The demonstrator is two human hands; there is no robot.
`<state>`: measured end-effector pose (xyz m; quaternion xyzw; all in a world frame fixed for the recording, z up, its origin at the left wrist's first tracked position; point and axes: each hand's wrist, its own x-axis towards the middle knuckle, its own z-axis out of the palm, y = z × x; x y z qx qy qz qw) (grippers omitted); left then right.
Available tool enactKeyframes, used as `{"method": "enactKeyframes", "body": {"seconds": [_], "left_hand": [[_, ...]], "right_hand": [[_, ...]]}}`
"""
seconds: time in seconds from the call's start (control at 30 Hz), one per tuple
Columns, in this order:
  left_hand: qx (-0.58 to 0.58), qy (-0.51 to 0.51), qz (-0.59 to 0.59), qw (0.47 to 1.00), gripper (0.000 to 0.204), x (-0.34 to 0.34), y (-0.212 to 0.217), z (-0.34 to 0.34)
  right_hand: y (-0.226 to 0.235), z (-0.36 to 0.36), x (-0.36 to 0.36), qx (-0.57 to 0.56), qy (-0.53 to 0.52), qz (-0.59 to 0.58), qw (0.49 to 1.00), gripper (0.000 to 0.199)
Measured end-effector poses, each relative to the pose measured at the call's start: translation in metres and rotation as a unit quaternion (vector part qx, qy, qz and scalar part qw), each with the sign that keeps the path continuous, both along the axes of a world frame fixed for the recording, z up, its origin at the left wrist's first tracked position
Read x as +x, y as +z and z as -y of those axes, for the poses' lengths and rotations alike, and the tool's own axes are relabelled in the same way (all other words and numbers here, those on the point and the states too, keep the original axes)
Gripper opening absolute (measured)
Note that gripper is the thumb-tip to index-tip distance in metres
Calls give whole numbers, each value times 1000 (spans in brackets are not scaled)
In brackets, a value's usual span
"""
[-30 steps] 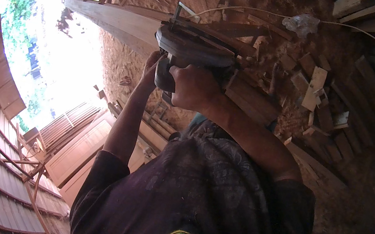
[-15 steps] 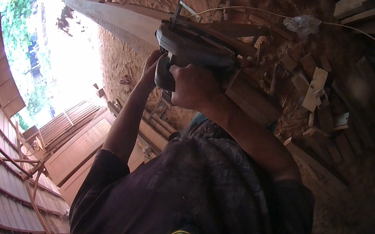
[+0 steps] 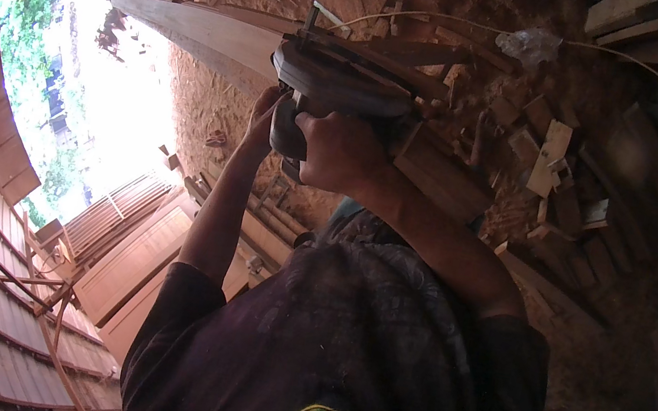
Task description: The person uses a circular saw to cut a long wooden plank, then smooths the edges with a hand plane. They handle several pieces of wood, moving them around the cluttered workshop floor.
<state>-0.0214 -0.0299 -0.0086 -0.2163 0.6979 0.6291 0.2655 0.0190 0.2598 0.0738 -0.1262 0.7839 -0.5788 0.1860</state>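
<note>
- Your right hand [image 3: 343, 151] was wrapped tight around the rear grip of the grey power saw [image 3: 341, 84], and your left hand [image 3: 264, 117] was curled against the body of the tool beside it.
- The saw sat on the long pale plank [image 3: 202, 29], which lay over the sawdust floor [image 3: 214, 110] near the scattered wood offcuts [image 3: 549, 156].
- You seemed to be mid-cut along the plank; I judged the next move needed steady forward pressure with both hands locked on.
- The white cord [image 3: 432, 19] trailed behind, clear of the saw.
</note>
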Motion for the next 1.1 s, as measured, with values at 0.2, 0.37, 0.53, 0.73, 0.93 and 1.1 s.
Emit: {"method": "enactKeyframes", "body": {"seconds": [0.2, 0.37, 0.53, 0.73, 0.93, 1.1], "left_hand": [[-16, 2, -5, 1000, 24, 0, 5, -5], [-16, -2, -19, 1000, 21, 1, 6, -7], [-4, 15, -8, 1000, 19, 0, 1, -2], [-17, 5, -16, 1000, 19, -1, 3, -3], [9, 31, -6, 999, 19, -2, -2, -1], [-1, 18, 4, 1000, 16, -2, -4, 7]], "right_hand": [[-1, 1, -1, 0, 8, 9, 1000, 38], [-1, 0, -2, -8, 15, 15, 1000, 40], [0, 0, -2, -7, 12, 11, 1000, 42], [-1, 2, -3, -3, 15, 11, 1000, 37], [-3, 4, -3, -6, 7, 1, 1000, 34], [-3, 5, -1, -1, -6, -5, 1000, 35]]}}
